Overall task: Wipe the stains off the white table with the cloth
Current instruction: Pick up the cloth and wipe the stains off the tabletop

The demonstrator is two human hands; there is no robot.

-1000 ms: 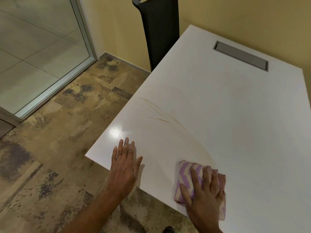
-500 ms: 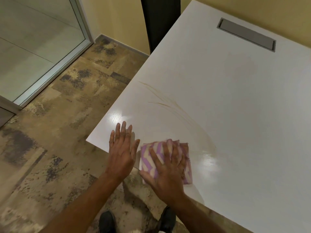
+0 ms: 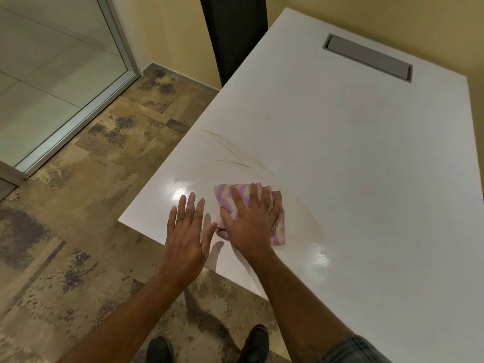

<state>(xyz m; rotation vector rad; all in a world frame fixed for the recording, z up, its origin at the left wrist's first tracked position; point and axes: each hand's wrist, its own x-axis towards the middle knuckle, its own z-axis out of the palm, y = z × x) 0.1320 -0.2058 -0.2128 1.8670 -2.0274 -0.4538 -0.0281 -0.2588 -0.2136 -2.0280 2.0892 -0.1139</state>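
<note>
Head view: white table (image 3: 353, 158) seen from above and from its near corner; brown streaked stains (image 3: 235, 155) noted fanning from near the left edge toward the middle, with a fainter arc running down to the right of the cloth. Cloth (image 3: 278, 231), pink-and-cream zigzag pattern, folded into a thick pad, lies flat on the tabletop near the front corner, just below the lower end of the streaks. Right hand (image 3: 250, 222) is laid palm-down on the pad, fingers spread and extended, pressing rather than gripping; nothing is pinched. Left hand (image 3: 187, 231) is set flat on the bare table just beside the cloth, fingers open and splayed, holding nothing, judged a brace. Thumb tip appears to touch the cloth's left edge; contact cannot be confirmed. Cloth is judged light, soft and limp; it is likely to bunch or unfold if dragged by one corner, so it is best controlled from the top with a broad flat palm over the centre. Glossy tabletop is judged slick, so the pad should slide easily. Streaks not yet covered; wiping is judged mid-course. Grey recessed cable hatch (image 3: 368, 57) and dark chair back (image 3: 235, 35) noted at the far end.
</note>
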